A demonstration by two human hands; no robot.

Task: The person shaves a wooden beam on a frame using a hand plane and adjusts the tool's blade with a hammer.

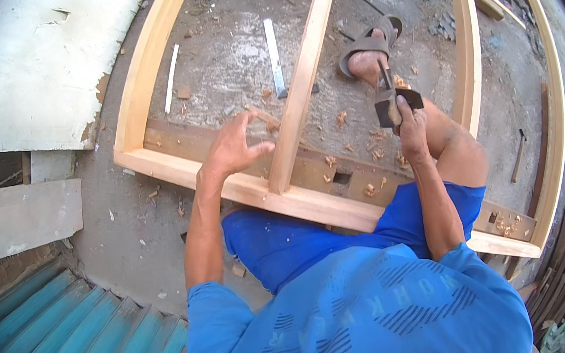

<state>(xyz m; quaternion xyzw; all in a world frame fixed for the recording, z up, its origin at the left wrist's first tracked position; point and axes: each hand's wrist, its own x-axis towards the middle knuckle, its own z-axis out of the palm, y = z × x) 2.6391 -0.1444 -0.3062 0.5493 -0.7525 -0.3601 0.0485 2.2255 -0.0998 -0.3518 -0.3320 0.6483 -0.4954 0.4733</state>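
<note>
Below us lies a rough grey concrete floor, gritty and littered with pale wood chips, with teal corrugated sheeting at the lower left and a peeling whitish board at the upper left. On the floor rests a large pale wooden frame, its planed members smooth and light yellow, its long sides bending toward the rim of the view. A slim upright bar crosses the frame and meets the near rail, beside a darker brown plank with a small square mortise cut in it. Our left hand hovers just beside the foot of that bar, fingers spread and loosely curled, gripping nothing. Our right hand is closed around a hammer, raised above the bent knee; only its dark blocky head and a bit of the handle show, the rest hidden in the fist. A foot in a brown sandal stands inside the frame. A flat metal ruler and a thin white strip lie on the concrete farther off. A long-handled tool lies at the right, too small to make out. The blue shirt hides whatever lies beneath our body.
</note>
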